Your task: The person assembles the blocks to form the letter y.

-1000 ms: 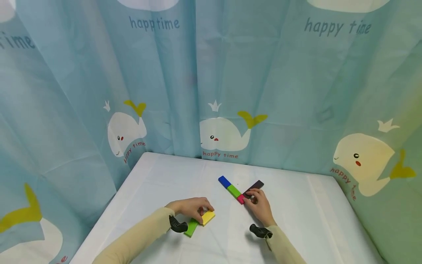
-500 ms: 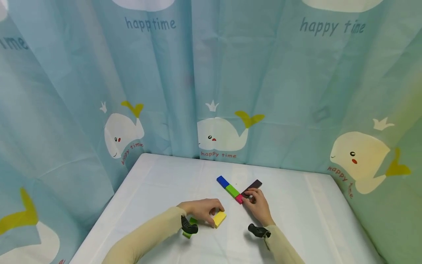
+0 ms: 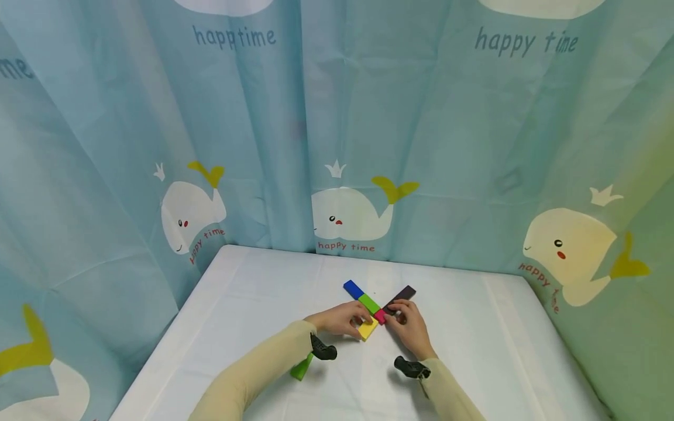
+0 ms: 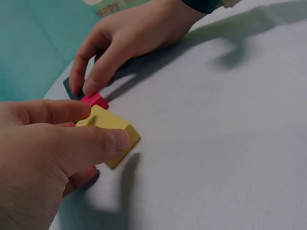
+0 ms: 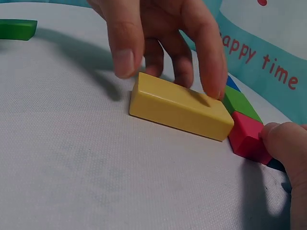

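My left hand (image 3: 342,320) pinches a yellow rectangular block (image 5: 180,105) between thumb and fingers. One end of the yellow block lies close to the red block (image 5: 247,134); whether they touch is unclear. My right hand (image 3: 413,330) holds the corner where the red block meets a dark block (image 3: 404,294): its thumb is against the red one, its curled fingers at the dark one. A green block (image 3: 370,303) and a blue block (image 3: 353,289) continue in a line from the red block toward the back left.
Another green block (image 3: 301,368) lies apart on the white table (image 3: 474,351), below the left wrist. A blue curtain (image 3: 447,134) with whale prints hangs behind and along the sides of the table. Each wrist wears a black device.
The left hand has carried the yellow block to the right and away from me, from beside the loose green block up to the red one. My right hand stays at the red and dark blocks.
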### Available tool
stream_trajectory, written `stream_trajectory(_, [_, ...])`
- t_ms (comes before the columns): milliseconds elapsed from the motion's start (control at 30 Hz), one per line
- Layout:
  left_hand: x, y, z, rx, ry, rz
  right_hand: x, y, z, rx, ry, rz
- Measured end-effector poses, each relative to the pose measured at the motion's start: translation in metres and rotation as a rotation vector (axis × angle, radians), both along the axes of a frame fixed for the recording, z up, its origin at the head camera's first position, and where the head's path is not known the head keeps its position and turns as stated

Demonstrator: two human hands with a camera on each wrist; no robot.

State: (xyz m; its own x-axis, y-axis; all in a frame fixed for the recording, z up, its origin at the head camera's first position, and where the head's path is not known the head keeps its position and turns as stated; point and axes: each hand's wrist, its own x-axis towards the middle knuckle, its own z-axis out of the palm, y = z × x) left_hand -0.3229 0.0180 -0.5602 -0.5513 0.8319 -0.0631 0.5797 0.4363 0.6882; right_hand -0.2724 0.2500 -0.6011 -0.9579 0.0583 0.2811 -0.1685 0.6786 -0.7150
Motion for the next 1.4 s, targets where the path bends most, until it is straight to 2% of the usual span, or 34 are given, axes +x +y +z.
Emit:
stream_trajectory(233, [-0.003,0.006,-0.002,-0.051,0.016,0.019,-0.001,-0.001,0.001,0.011,-0.005,0.001])
stream_trajectory(600, [-0.01,0.01,-0.004,-0.049,-0.045,0.065,-0.003,0.0,0.002,-0.009,-0.013,0.006])
stream_trajectory(1400, [-0.012,0.012,-0.011,-0.031,-0.085,0.074,-0.001,0.001,-0.002,-0.015,-0.006,0.002])
